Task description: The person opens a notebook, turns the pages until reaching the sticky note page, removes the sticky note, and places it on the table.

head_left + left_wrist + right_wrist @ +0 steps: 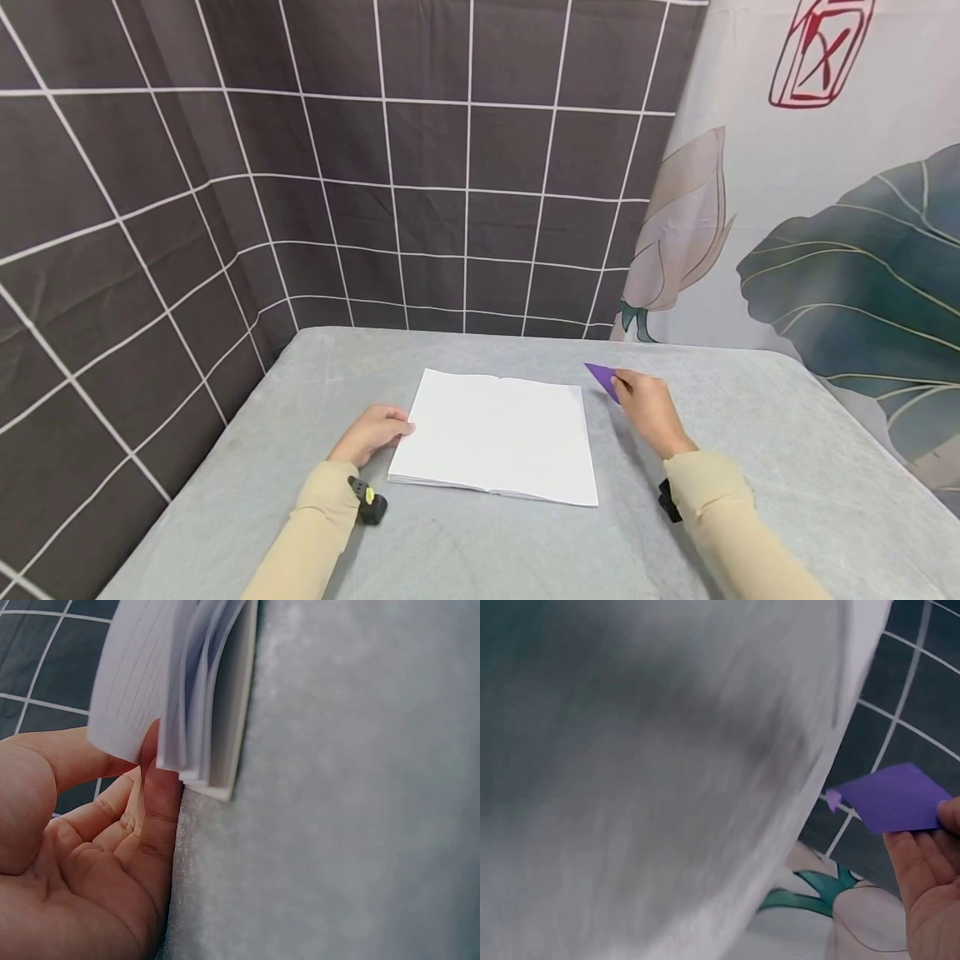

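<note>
An open notebook (495,437) with white pages lies on the grey-covered table. At its left edge my left hand (377,432) pinches the pages between thumb and fingers. Up close in the left wrist view, faint ruled lines show on the top page (131,682), and the lower leaves fan apart above the cover. To the right of the notebook, my right hand (648,408) holds a purple piece of paper (602,381) raised over the table. The right wrist view shows this purple paper (896,799) as a flat, angular shape with a small lighter tip, thumb on top and fingers beneath.
The grey table cover (480,558) extends around the notebook on all sides. Behind and to the left hangs a dark cloth (427,142) with a white grid. A pale cloth (750,192) printed with a lotus bud and leaf hangs at the back right.
</note>
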`<action>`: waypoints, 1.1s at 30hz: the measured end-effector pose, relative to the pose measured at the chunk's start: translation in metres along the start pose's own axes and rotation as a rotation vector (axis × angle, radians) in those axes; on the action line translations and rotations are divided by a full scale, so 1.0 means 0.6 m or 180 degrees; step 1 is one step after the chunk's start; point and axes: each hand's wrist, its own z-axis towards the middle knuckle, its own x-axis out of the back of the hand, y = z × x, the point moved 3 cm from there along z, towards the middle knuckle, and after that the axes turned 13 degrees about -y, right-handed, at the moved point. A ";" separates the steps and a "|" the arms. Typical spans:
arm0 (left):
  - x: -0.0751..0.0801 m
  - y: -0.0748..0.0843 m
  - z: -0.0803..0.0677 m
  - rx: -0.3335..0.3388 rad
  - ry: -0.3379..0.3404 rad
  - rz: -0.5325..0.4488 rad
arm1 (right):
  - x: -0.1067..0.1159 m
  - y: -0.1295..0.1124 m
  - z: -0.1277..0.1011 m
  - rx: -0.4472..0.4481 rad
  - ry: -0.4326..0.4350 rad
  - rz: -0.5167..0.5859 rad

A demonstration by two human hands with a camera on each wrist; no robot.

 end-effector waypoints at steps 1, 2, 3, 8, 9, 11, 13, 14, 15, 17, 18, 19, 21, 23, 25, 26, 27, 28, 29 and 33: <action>0.000 0.001 -0.001 0.0010 0.0001 0.0003 | 0.000 -0.001 -0.001 0.0148 0.0032 -0.0159; 0.000 0.001 -0.001 0.0014 -0.0003 0.0011 | 0.000 -0.001 -0.002 0.0297 0.0066 -0.0354; 0.000 0.001 0.000 0.0014 -0.0007 0.0005 | -0.001 -0.001 -0.002 0.0440 0.0095 -0.0551; 0.000 0.000 -0.001 0.0021 -0.0028 0.0016 | -0.010 0.000 -0.008 0.0893 0.0069 -0.1451; 0.000 0.000 -0.001 0.0034 -0.0023 0.0022 | -0.012 0.000 -0.009 0.0932 0.0042 -0.1580; 0.000 -0.001 -0.001 0.0049 -0.0020 0.0026 | -0.015 0.000 -0.011 0.0975 -0.0006 -0.1815; 0.000 -0.001 -0.001 0.0053 -0.0023 0.0009 | -0.019 -0.001 -0.011 0.1021 -0.0035 -0.2004; 0.000 -0.002 -0.001 0.0059 -0.0021 0.0021 | -0.022 0.000 -0.011 0.1048 -0.0044 -0.2079; 0.000 -0.002 -0.002 0.0067 -0.0019 0.0013 | -0.024 0.000 -0.011 0.1072 -0.0050 -0.2149; -0.001 -0.001 -0.002 0.0067 -0.0019 -0.0007 | -0.029 0.003 -0.010 0.1123 -0.0045 -0.2241; -0.002 0.000 -0.003 0.0070 -0.0021 -0.0007 | -0.032 0.004 -0.011 0.1145 -0.0043 -0.2270; -0.002 0.001 -0.004 0.0068 -0.0022 0.0000 | -0.034 0.005 -0.011 0.1158 -0.0042 -0.2286; -0.003 0.002 -0.005 0.0065 -0.0018 -0.0004 | -0.037 0.007 -0.012 0.1166 -0.0049 -0.2299; -0.003 0.002 -0.005 0.0052 -0.0020 0.0005 | -0.040 0.008 -0.014 0.1161 -0.0076 -0.2273; -0.003 0.001 -0.004 0.0048 -0.0017 0.0023 | -0.042 0.008 -0.016 0.1164 -0.0121 -0.2235; -0.003 0.001 -0.003 0.0056 -0.0013 0.0022 | -0.044 0.008 -0.017 0.1165 -0.0146 -0.2221; -0.002 0.000 -0.003 0.0057 -0.0011 0.0028 | -0.045 0.008 -0.019 0.1166 -0.0170 -0.2211; -0.002 0.001 -0.003 0.0058 -0.0009 0.0031 | -0.046 0.009 -0.020 0.1173 -0.0189 -0.2202; -0.001 0.000 -0.002 0.0061 -0.0011 0.0027 | -0.048 0.009 -0.021 0.1178 -0.0213 -0.2196; 0.000 -0.001 0.000 0.0043 -0.0012 -0.0009 | -0.050 0.011 -0.025 0.1159 -0.0299 -0.2157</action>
